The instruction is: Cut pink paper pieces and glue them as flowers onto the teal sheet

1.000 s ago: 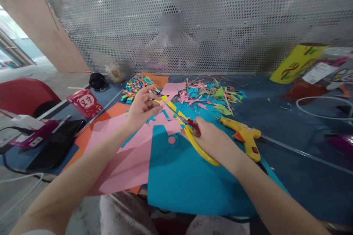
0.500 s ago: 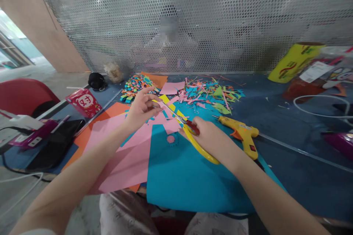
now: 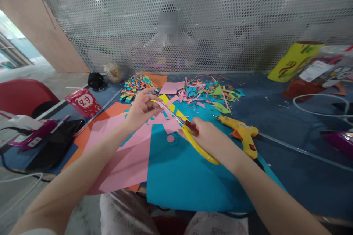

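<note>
My right hand [image 3: 205, 132] grips scissors [image 3: 199, 147] with yellow and red handles. Their metal blades point up and left, over the coloured paper. At the blade tips, the fingers of my left hand [image 3: 145, 106] are pinched together; what sits between them is too small to make out. Below the blades lies a small pink paper disc with a notched edge [image 3: 171, 138], beside a blue notched piece. Under my left forearm spreads a large pink sheet [image 3: 124, 165], and a large blue sheet [image 3: 193, 187] lies under my right hand.
A yellow hot glue gun [image 3: 242, 132] lies right of my right hand. Paper scraps [image 3: 209, 93] and small coloured pieces [image 3: 138, 84] are heaped at the back. A red drink carton [image 3: 84, 102] and black phone [image 3: 56, 145] are left; a yellow roll [image 3: 293, 62] stands back right.
My right hand and the scissors have shifted very slightly to the left. My left hand stays almost in place, with its fingers pinched as before.
</note>
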Available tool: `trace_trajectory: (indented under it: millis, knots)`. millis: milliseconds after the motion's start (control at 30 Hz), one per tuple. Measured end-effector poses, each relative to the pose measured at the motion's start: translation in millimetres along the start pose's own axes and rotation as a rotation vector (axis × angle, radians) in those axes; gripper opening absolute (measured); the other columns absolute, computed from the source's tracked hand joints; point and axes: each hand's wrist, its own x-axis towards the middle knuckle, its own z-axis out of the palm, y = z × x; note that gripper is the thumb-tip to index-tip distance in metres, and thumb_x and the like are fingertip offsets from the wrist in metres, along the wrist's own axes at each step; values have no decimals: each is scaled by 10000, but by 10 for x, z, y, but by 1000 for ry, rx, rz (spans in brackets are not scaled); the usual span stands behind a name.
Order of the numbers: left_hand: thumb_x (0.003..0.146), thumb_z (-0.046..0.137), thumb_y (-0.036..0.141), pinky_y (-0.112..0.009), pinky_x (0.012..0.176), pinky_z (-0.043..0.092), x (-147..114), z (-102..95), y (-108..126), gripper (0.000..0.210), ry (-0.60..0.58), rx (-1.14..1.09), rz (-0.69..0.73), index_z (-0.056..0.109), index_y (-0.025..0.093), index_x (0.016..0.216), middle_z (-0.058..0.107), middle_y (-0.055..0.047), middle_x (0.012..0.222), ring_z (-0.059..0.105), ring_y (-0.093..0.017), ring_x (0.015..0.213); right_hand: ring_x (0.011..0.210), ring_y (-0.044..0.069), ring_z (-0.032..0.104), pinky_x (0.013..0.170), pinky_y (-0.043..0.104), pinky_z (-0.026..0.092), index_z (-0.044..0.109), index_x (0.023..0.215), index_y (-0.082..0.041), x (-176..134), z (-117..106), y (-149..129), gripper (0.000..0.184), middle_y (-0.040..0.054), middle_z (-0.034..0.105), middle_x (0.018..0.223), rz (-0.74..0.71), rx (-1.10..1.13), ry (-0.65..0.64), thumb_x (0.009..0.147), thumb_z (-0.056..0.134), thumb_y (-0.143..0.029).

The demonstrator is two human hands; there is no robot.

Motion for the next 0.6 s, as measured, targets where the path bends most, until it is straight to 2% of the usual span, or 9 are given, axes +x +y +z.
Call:
trace_trajectory:
  millis: [133, 233, 333, 433, 500, 600]
  knots:
    - [702, 721, 230, -201, 587, 526, -6, 0, 18, 607, 33, 63, 2, 394, 256, 1213, 579, -43, 1075, 588, -55, 656, 587, 186, 539, 479, 250, 258, 564, 890, -195, 9, 21, 18, 416, 52, 618, 704, -18, -15, 8, 812, 478, -594]
    - [708, 707, 258, -196, 558, 513, -7, -33, -1, 601, 14, 109, -64, 399, 259, 1224, 549, -69, 1164, 591, -67, 682, 582, 180, 526, 481, 250, 258, 557, 830, -201, 12, 39, 34, 414, 46, 599, 683, -25, -14, 15, 803, 467, -605]
    - [708, 681, 304, -198, 514, 490, -7, -115, -98, 548, -79, 255, -205, 446, 236, 1198, 553, -74, 1175, 601, -80, 666, 555, 164, 497, 479, 248, 254, 543, 795, -209, 22, 42, 45, 369, 27, 571, 647, -14, 22, 15, 811, 460, -569]
    - [740, 613, 331, -241, 578, 497, 2, -193, -218, 312, -263, 559, -284, 586, 186, 1016, 662, -49, 930, 635, -143, 710, 533, 151, 467, 470, 247, 250, 514, 744, -213, 54, 31, 62, 386, 9, 533, 604, -5, 91, 59, 791, 466, -593]
    - [766, 572, 337, -297, 704, 510, 20, -204, -258, 220, -298, 753, -234, 633, 182, 910, 689, -47, 849, 648, -182, 784, 517, 141, 451, 467, 246, 255, 478, 707, -216, 87, 23, 84, 403, -1, 520, 591, 2, 138, 103, 779, 467, -612]
    - [791, 545, 333, -331, 846, 489, 57, -144, -250, 283, -249, 845, -123, 625, 189, 1021, 708, -53, 966, 643, -200, 923, 511, 136, 442, 475, 245, 274, 439, 687, -220, 140, 13, 131, 412, -8, 516, 592, 16, 169, 162, 776, 459, -621]
